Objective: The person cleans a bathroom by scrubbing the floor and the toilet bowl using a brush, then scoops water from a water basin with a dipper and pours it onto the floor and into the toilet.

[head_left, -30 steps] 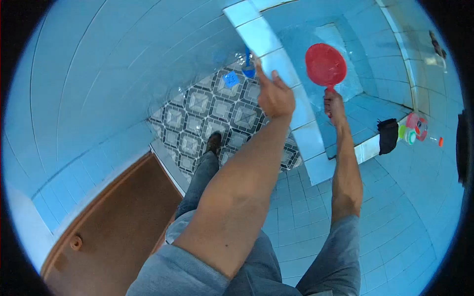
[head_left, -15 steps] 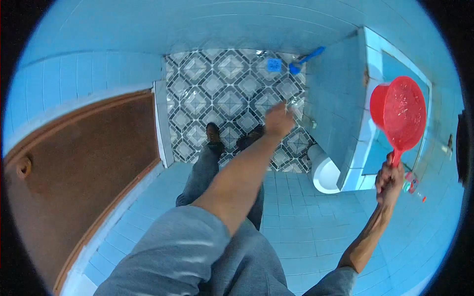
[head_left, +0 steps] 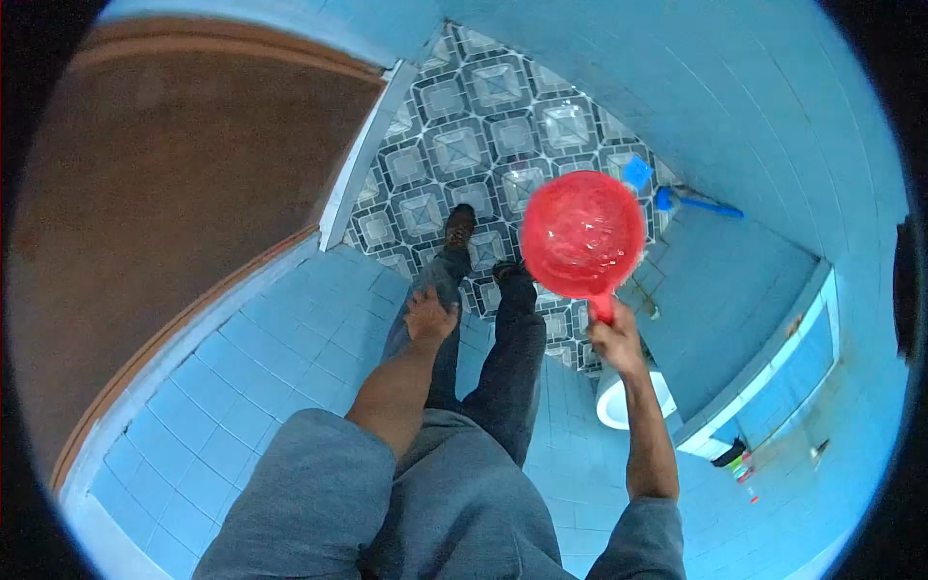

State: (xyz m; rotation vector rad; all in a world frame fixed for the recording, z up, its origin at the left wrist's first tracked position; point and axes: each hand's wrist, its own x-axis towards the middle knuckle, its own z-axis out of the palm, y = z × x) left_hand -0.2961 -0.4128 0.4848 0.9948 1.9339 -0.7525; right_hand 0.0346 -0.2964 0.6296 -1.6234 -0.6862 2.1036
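Note:
My right hand (head_left: 615,336) is wrapped round the short handle of a red dipper (head_left: 583,235), which is held level above the patterned floor. Clear water shows inside the dipper. My left hand (head_left: 431,314) rests on the thigh of my trousers, its fingers spread and holding nothing. Beyond the dipper, a blue square piece (head_left: 637,172) lies on the floor next to a blue brush (head_left: 701,201) near the wall.
A brown door (head_left: 184,193) stands at the left behind a raised sill. At the right are a white toilet bowl (head_left: 613,401), a tiled basin wall (head_left: 764,382) and small bottles (head_left: 742,468). My shoes (head_left: 460,225) stand on the patterned floor (head_left: 454,145).
My right hand has brought the water-filled dipper from the basin over the floor. My left hand has moved back to my leg. The view has turned toward the door.

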